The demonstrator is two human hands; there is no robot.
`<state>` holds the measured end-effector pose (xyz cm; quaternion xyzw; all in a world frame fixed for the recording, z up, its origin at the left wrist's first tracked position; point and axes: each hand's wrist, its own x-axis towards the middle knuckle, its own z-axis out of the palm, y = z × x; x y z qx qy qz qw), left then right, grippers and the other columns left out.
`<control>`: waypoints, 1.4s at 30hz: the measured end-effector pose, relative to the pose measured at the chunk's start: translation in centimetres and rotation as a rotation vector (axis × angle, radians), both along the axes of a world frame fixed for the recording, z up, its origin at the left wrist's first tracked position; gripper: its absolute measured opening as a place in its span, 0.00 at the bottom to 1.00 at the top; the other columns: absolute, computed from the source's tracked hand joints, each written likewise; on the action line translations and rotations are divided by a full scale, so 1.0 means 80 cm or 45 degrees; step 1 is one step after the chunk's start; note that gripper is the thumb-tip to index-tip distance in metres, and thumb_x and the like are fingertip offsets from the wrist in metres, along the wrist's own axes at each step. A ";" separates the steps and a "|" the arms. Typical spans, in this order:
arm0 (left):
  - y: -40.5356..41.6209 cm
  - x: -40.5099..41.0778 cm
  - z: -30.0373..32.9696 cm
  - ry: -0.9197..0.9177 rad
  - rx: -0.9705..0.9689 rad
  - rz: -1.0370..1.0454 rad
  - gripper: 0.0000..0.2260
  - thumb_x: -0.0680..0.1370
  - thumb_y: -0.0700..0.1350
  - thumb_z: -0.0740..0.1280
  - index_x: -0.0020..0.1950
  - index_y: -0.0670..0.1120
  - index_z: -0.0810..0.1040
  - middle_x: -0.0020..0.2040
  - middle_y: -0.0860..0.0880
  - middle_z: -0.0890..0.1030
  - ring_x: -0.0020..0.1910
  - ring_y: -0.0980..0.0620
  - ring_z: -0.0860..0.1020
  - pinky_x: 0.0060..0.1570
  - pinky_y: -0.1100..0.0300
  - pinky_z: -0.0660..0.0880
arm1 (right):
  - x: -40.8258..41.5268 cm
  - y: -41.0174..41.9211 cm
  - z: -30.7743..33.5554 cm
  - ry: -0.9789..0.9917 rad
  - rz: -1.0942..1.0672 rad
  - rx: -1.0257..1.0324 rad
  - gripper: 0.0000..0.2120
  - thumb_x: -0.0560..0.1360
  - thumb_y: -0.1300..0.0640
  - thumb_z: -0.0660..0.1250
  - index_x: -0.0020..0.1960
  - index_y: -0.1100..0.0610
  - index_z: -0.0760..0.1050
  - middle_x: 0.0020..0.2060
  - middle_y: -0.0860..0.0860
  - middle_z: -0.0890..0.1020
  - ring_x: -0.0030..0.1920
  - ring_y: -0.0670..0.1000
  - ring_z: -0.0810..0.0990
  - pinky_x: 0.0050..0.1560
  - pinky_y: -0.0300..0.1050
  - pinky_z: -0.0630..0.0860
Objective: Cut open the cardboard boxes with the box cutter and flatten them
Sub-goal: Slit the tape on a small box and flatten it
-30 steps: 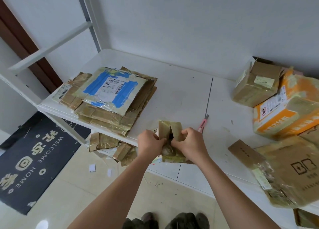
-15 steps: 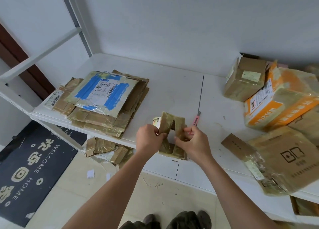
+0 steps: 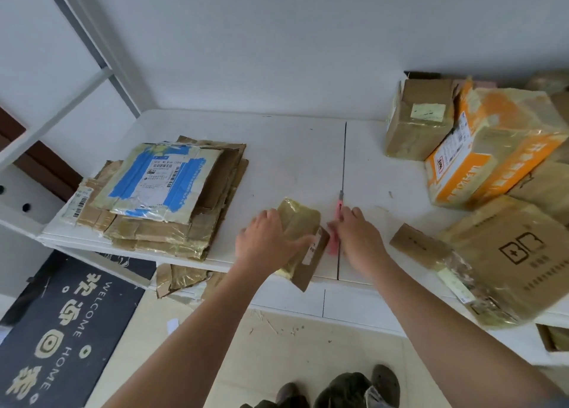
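A small flattened, tape-covered cardboard box (image 3: 303,223) lies on the white table (image 3: 286,161) near its front edge. My left hand (image 3: 268,243) presses down on it with straight fingers. Just to its right, the pink box cutter (image 3: 340,203) lies along the table's seam. My right hand (image 3: 358,235) sits over the cutter, thumb and fingers closing around its handle. A stack of flattened boxes (image 3: 172,201) lies at the left of the table. Uncut boxes stand at the right: a brown one (image 3: 418,121), an orange one (image 3: 489,149) and a large brown one (image 3: 517,256).
More cardboard scraps (image 3: 181,280) lie on a lower shelf under the table's left part. A dark welcome mat (image 3: 58,330) covers the floor at the left. A white metal frame (image 3: 61,96) rises at the table's left end. A white wall stands behind.
The small box, held up between both hands before, now lies flat on the table under my left hand. My right hand has let go of it and moved onto the box cutter.
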<state>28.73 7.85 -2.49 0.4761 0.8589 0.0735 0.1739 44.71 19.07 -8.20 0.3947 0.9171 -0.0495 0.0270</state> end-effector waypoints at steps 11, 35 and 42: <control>0.011 -0.026 -0.006 -0.364 -0.001 -0.276 0.32 0.65 0.41 0.79 0.65 0.52 0.71 0.63 0.48 0.73 0.60 0.45 0.72 0.62 0.46 0.71 | 0.040 -0.010 0.017 0.688 -0.179 0.214 0.05 0.74 0.62 0.65 0.45 0.58 0.69 0.35 0.50 0.75 0.34 0.54 0.76 0.25 0.44 0.66; 0.023 0.010 -0.044 -0.122 0.087 -0.177 0.20 0.69 0.47 0.76 0.51 0.51 0.66 0.52 0.55 0.71 0.52 0.52 0.66 0.63 0.49 0.60 | -0.007 -0.050 -0.032 2.002 -0.856 -1.324 0.05 0.79 0.66 0.65 0.47 0.62 0.79 0.36 0.54 0.83 0.42 0.53 0.83 0.51 0.53 0.82; 0.022 0.011 -0.042 -0.139 0.084 -0.175 0.21 0.69 0.47 0.76 0.52 0.51 0.66 0.53 0.54 0.72 0.54 0.52 0.68 0.65 0.48 0.60 | -0.012 -0.048 -0.040 2.025 -0.804 -1.295 0.06 0.80 0.64 0.65 0.47 0.59 0.79 0.37 0.52 0.84 0.42 0.50 0.84 0.46 0.46 0.82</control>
